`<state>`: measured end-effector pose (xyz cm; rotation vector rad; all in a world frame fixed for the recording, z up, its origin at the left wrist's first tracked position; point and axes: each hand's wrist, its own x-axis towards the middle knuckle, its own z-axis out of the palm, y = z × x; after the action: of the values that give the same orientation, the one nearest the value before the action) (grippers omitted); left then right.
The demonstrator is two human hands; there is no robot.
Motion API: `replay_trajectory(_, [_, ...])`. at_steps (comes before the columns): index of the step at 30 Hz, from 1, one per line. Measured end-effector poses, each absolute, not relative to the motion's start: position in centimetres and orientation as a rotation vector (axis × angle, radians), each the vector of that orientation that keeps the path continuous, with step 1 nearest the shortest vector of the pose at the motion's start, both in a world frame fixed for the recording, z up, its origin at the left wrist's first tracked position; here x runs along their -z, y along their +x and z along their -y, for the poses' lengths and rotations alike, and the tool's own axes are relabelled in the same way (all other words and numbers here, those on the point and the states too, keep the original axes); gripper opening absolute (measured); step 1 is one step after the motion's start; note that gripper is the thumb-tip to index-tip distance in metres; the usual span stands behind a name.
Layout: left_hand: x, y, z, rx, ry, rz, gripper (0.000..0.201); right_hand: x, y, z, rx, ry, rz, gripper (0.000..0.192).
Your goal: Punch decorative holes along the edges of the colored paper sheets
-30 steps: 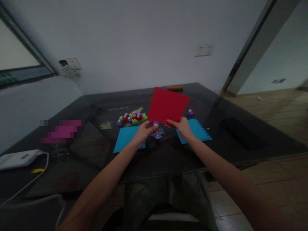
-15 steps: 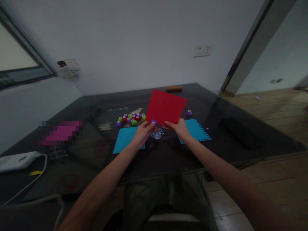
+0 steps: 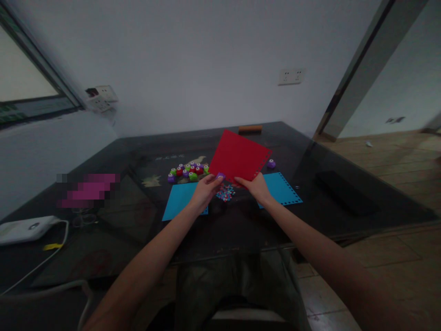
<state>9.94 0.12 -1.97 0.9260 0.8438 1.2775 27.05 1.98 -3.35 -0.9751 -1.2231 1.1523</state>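
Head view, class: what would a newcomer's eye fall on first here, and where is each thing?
First, the bright red sheet near the middle, held by the right hand, while the left hand pinches a small purple item at its near edge. Next, the one-eyed green, red and purple figures clustered beyond the left blue sheet. Then the colourful bits heaped between that sheet and the right blue sheet.

Bare forearms [image 3: 164, 242], with dark olive-green, creased trousers [image 3: 272, 278] below
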Motion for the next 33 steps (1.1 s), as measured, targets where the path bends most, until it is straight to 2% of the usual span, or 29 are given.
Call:
replay_trajectory(14, [2.2, 9.8, -0.2, -1.253, 0.978, -0.857, 0.029, 3.8, 27.1, -2.4, -1.007, -1.012, 1.307, 0.036])
replay_trajectory(33, [2.0, 10.0, -0.1, -1.273, 0.961, -0.873, 0.027, 3.1, 26.9, -1.8, -1.021, -1.033, 1.305, 0.033])
